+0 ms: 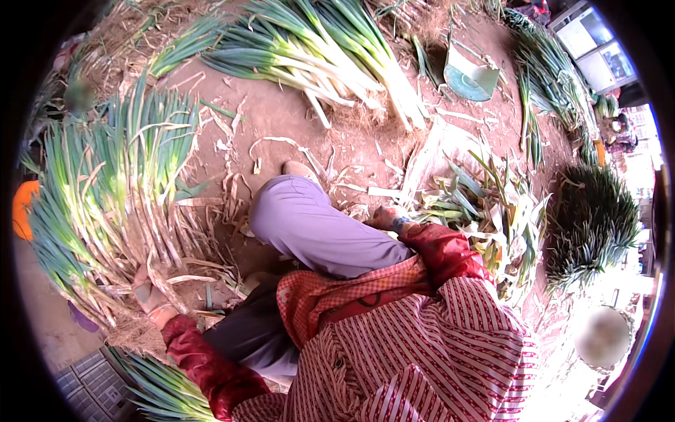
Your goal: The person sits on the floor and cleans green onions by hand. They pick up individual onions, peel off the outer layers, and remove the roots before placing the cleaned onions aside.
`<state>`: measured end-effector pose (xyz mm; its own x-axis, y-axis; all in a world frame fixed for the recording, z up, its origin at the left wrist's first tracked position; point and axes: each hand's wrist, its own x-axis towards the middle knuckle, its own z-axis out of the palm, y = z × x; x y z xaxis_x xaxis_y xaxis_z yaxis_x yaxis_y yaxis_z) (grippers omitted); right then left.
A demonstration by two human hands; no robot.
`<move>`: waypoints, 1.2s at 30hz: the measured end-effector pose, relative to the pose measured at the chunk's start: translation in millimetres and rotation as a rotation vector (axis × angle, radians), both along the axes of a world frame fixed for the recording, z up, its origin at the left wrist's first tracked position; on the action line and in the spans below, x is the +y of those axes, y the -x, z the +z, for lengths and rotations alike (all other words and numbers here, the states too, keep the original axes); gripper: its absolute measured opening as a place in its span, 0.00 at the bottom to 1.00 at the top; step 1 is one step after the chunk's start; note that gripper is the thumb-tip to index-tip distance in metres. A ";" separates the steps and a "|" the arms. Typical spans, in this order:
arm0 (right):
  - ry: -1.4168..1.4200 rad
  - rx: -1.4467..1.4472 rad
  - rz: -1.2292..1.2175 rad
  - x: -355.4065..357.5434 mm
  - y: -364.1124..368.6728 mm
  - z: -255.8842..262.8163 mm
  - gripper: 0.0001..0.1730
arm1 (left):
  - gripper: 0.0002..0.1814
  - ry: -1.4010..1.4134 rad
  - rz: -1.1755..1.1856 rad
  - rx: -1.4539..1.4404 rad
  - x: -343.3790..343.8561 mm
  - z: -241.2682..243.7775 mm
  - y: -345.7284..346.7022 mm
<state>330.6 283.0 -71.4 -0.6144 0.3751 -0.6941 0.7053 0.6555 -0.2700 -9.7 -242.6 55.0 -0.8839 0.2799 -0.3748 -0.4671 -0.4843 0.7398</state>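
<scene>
On the left, my left hand (149, 296) reaches among the lower white stalks of a heap of untrimmed green onions (132, 195) with dry leaves and roots; its fingers are partly hidden and its grip is unclear. My right hand (387, 217) is beside my bent knee, near a pile of stripped leaves (490, 216); whether it holds anything is not clear. Beyond my knee, cleaner green onions (316, 63) with white stalks lie on the earth floor, roots towards me.
A green dustpan-like scoop (471, 76) lies at the upper right. More green onions stand in a dense bunch (590, 227) at the right and lie at the lower left (163, 387). Dry scraps litter the floor. An orange object (25, 210) is at the far left.
</scene>
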 end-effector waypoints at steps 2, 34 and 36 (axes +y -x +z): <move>-0.165 0.090 0.170 -3.3 19.6 49.2 0.30 | 0.18 -0.130 0.127 0.004 -2.9 0.5 -31.3; 1.002 1.041 0.328 -303.9 129.3 244.3 0.25 | 0.30 0.282 0.226 0.270 37.3 80.9 -180.6; 0.951 1.030 0.423 -313.5 117.2 236.7 0.26 | 0.31 0.160 0.162 0.308 23.3 75.7 -154.4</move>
